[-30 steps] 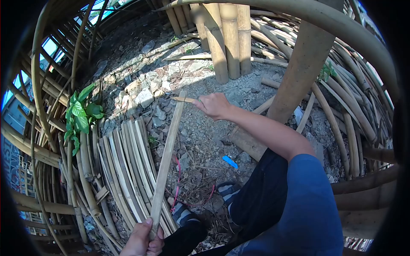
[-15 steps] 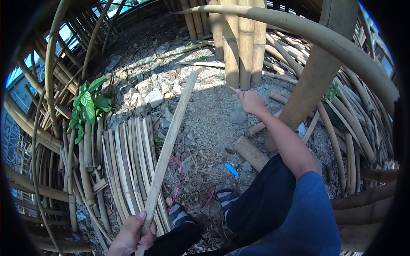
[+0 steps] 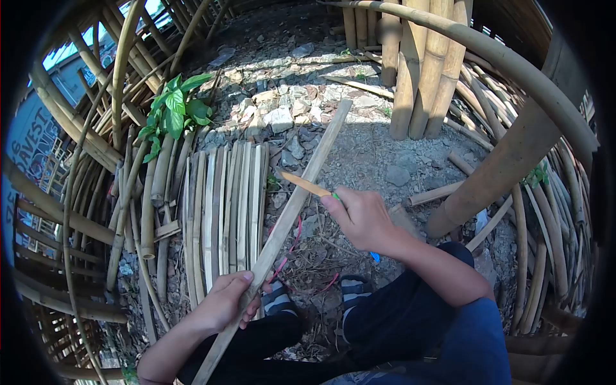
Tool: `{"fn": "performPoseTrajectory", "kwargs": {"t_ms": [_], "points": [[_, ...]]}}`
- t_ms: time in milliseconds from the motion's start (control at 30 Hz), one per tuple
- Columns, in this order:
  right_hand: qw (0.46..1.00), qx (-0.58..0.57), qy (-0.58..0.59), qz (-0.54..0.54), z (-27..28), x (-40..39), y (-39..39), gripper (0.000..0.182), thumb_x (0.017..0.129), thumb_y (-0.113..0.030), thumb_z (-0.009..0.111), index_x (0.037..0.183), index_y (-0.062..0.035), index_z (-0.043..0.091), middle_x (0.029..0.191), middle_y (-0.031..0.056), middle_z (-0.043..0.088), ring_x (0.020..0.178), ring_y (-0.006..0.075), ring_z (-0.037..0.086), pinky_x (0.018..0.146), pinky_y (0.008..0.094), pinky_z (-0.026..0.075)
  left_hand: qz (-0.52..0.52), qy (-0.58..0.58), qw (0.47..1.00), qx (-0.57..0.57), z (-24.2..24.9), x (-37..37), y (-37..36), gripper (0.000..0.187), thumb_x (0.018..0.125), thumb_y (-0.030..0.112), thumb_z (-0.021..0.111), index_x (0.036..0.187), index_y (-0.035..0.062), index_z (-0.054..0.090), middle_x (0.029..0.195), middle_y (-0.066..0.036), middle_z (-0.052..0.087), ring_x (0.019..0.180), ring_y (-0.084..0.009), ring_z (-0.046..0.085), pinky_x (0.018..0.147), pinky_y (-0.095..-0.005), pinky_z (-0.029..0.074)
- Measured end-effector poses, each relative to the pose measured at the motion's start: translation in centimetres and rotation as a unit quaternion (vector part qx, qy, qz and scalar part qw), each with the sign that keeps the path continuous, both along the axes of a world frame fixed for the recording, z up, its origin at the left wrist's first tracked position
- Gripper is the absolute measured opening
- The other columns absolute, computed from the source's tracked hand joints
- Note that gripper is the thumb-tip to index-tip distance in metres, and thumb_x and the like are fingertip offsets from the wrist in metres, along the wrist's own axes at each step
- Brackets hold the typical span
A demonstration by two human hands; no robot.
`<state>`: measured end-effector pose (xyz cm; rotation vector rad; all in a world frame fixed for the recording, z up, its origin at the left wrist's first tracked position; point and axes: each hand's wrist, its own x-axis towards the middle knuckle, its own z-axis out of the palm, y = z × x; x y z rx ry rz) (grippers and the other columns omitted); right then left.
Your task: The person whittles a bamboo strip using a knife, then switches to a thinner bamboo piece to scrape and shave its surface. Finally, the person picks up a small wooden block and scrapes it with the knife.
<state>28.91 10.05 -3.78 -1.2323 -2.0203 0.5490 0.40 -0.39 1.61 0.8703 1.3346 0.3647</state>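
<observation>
My left hand [image 3: 229, 300] is wrapped round the lower part of a long flat bamboo strip [image 3: 296, 200], which slants up and away to the right. In my right hand [image 3: 360, 218] is a knife [image 3: 304, 184] with an orange-brown blade and a bit of green at the handle. The blade points left and overlaps the strip's upper half in this view. Most of the knife's handle is hidden by my fingers. Below and left of the blade lies a row of split bamboo strips [image 3: 224, 205] on the ground.
Upright bamboo poles [image 3: 428, 70] stand ahead, and a thick bamboo pole [image 3: 494, 167] leans at right. A bent pole [image 3: 487, 48] arches overhead. A leafy plant [image 3: 174, 115] grows at left. Pink string [image 3: 296, 239] and a blue scrap [image 3: 375, 256] lie near my sandals [image 3: 355, 292].
My right hand has come back from the far right toward the strip, bringing the knife over it. My left hand and the strip sit higher and further right, and the view has shifted left.
</observation>
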Motion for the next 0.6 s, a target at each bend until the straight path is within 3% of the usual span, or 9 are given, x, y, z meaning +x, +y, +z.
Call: {"fn": "performPoseTrajectory", "kwargs": {"t_ms": [133, 233, 300, 600], "points": [[0.995, -0.003, 0.036, 0.088, -1.7, -4.2, -4.9, 0.04, 0.1, -0.035, 0.057, 0.078, -0.0012, 0.052, 0.063, 0.0188, 0.055, 0.056, 0.0404, 0.057, 0.055, 0.0475, 0.043, 0.01, 0.047, 0.997, 0.061, -1.0, 0.6, 0.3, 0.046, 0.109, 0.039, 0.029, 0.094, 0.0038, 0.055, 0.058, -0.003, 0.048, 0.048, -0.0137, 0.048, 0.043, -0.0275, 0.042], [0.992, -0.032, 0.07, 0.105, -2.5, -6.0, -6.7, 0.045, 0.1, -0.039, 0.056, 0.076, -0.001, 0.052, 0.061, 0.0182, 0.058, 0.054, 0.0381, 0.06, 0.05, 0.0483, 0.045, 0.027, 0.048, 0.997, 0.047, -1.8, 0.3, 0.7, 0.046, 0.108, 0.04, 0.03, 0.095, 0.0042, 0.055, 0.057, -0.003, 0.047, 0.047, -0.0139, 0.048, 0.042, -0.0279, 0.041], [0.991, -0.031, 0.025, 0.131, -2.8, -6.7, -7.3, 0.044, 0.099, -0.039, 0.057, 0.077, -0.0015, 0.052, 0.061, 0.0177, 0.058, 0.053, 0.0372, 0.061, 0.047, 0.0476, 0.045, 0.03, 0.048, 0.997, 0.049, -1.8, 0.4, 0.8, 0.046, 0.108, 0.04, 0.029, 0.092, 0.0045, 0.053, 0.057, -0.003, 0.048, 0.045, -0.0141, 0.048, 0.042, -0.0282, 0.041], [0.996, -0.041, 0.037, 0.067, -3.4, -6.8, -5.3, 0.046, 0.101, -0.037, 0.053, 0.074, -0.0002, 0.053, 0.056, 0.0209, 0.057, 0.049, 0.0402, 0.059, 0.047, 0.0501, 0.045, -0.006, 0.077, 0.995, 0.06, -1.3, 1.1, 0.2, 0.052, 0.108, 0.042, 0.026, 0.083, 0.0042, 0.05, 0.053, -0.003, 0.044, 0.04, -0.013, 0.043, 0.038, -0.0278, 0.038]]}}
